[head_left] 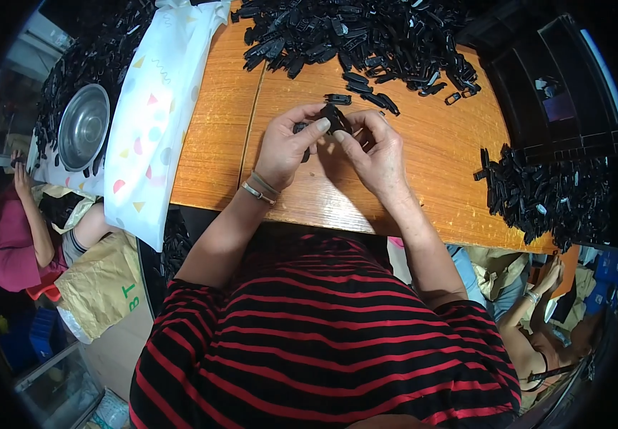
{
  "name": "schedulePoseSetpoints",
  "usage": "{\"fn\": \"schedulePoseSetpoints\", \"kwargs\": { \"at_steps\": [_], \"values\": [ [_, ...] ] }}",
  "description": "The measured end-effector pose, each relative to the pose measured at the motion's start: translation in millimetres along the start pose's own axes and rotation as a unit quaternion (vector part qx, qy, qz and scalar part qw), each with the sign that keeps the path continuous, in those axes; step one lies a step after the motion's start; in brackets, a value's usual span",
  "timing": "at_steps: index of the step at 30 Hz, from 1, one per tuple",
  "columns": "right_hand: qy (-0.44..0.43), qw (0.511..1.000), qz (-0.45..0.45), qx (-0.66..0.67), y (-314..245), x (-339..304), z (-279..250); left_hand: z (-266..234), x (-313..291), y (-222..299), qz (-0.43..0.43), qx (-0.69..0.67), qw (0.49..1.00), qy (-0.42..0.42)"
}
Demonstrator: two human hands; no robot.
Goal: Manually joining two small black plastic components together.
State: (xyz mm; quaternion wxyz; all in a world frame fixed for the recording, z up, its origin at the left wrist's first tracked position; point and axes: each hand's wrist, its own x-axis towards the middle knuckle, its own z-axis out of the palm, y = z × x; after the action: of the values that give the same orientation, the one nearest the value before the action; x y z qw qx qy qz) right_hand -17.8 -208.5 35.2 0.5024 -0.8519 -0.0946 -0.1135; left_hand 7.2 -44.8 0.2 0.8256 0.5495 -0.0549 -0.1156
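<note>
Over the wooden tabletop (216, 157), my two hands meet at a small black plastic part (335, 119). My left hand (285, 146) pinches it between thumb and forefinger. A second dark piece (300, 129) shows within the curled fingers of that hand. From the other side, the thumb and fingers of my right hand (379, 151) close on the same part, whose details are too small to make out. Just beyond my fingertips, several loose long black parts (371, 91) lie at the near edge of a big heap of similar black parts (352, 36).
Another pile of black parts (545, 196) lies at the right, below a dark open box (559, 86). A patterned white plastic sheet (153, 121) covers the left side, with a metal bowl (84, 127) beyond it. One person (19, 243) sits left, another (538, 329) right.
</note>
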Motion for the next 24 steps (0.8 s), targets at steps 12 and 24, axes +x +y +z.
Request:
{"fn": "schedulePoseSetpoints", "kwargs": {
  "at_steps": [12,24],
  "values": [
    [0.067,0.988,-0.105,-0.095,1.0,-12.8,11.8,12.9,-15.9,5.2,0.071,0.077,0.994,0.003],
    [0.012,0.993,-0.082,-0.086,1.6,-23.5,17.0,10.8,-28.2,20.2,0.018,0.116,0.991,-0.064]
  ]
}}
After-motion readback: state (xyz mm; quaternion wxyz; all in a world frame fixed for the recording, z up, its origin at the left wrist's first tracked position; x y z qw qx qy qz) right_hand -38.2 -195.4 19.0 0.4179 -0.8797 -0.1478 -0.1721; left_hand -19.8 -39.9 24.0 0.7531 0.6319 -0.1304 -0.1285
